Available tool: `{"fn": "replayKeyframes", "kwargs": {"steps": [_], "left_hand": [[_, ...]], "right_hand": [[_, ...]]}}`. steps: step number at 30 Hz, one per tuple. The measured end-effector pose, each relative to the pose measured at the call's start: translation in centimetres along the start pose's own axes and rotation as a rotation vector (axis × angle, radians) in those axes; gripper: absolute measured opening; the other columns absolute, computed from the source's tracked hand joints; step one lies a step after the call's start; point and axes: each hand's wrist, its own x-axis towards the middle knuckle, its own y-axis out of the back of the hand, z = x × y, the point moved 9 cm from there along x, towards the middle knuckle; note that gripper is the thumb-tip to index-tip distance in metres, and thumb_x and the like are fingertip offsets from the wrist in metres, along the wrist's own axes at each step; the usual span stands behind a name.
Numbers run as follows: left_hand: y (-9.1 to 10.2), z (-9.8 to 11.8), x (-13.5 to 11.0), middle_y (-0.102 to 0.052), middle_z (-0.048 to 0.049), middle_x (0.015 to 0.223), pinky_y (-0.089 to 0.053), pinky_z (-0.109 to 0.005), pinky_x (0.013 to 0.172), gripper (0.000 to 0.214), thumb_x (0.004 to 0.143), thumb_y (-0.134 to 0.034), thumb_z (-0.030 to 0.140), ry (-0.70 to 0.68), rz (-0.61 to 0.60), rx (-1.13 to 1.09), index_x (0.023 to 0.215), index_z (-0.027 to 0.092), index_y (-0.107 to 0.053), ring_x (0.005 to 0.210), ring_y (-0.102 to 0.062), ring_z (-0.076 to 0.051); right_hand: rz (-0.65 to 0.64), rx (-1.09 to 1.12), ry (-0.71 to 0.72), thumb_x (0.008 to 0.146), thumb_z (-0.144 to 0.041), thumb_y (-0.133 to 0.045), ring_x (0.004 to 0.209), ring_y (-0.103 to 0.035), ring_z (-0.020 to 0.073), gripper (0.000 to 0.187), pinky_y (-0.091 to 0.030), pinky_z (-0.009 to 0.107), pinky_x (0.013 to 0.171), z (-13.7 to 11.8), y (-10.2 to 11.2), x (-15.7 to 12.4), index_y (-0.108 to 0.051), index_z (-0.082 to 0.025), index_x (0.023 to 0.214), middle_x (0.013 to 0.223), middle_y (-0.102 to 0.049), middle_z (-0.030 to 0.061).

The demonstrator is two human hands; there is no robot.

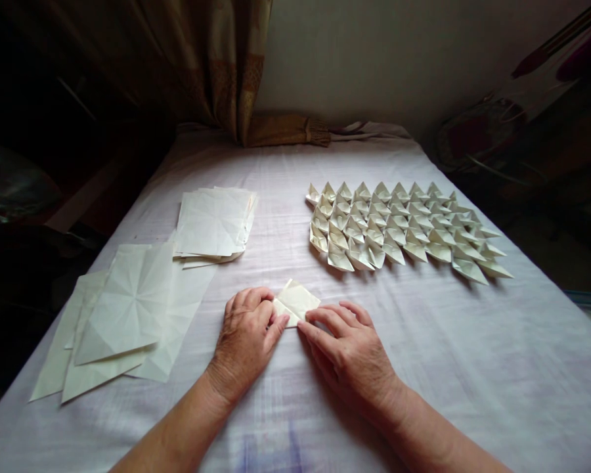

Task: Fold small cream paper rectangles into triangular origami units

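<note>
A small cream folded paper piece lies on the white cloth near the front middle. My left hand rests on its left edge, fingers curled, the thumb and forefinger pressing the paper's near corner. My right hand lies flat to the right, its stretched fingertips pressing the same near edge. Neither hand lifts the paper off the cloth.
Several finished folded paper pieces lie in rows at the right back. A stack of creased square sheets sits left of centre, with more creased sheets spread at the front left. A curtain hangs behind the table.
</note>
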Motion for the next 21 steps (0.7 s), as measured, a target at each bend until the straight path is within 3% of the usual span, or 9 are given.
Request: {"fn": "replayKeyframes", "kwargs": {"steps": [10, 16, 21], "left_hand": [[-0.2, 0.0, -0.1, -0.061, -0.0057, 0.104, -0.041, -0.043, 0.087, 0.016, 0.09, -0.057, 0.028, 0.012, -0.017, 0.017, 0.076, 0.021, -0.057, 0.1, -0.051, -0.025], [-0.3, 0.0, 0.0, -0.061, -0.006, 0.105, -0.042, -0.042, 0.088, 0.014, 0.091, -0.057, 0.028, 0.002, -0.016, 0.036, 0.079, 0.021, -0.059, 0.099, -0.051, -0.024], [-0.2, -0.1, 0.0, -0.062, -0.007, 0.105, -0.042, -0.042, 0.088, 0.016, 0.09, -0.058, 0.029, 0.0, 0.0, 0.045, 0.077, 0.02, -0.057, 0.099, -0.052, -0.025]], "right_hand": [[-0.002, -0.035, 0.013, 0.094, -0.019, -0.048, 0.091, -0.057, 0.0203, 0.024, -0.031, 0.04, 0.096, -0.3, -0.2, 0.1, -0.068, -0.023, 0.107, 0.099, -0.069, 0.0048], [-0.044, -0.095, 0.034, 0.091, -0.016, -0.053, 0.094, -0.055, 0.0214, 0.037, -0.031, 0.042, 0.096, -0.4, -1.1, -0.3, -0.061, -0.027, 0.125, 0.1, -0.066, 0.005], [-0.043, -0.101, 0.031, 0.091, -0.017, -0.054, 0.096, -0.054, 0.0216, 0.037, -0.032, 0.042, 0.097, -0.4, -1.3, -0.5, -0.061, -0.028, 0.125, 0.101, -0.065, 0.0052]]}}
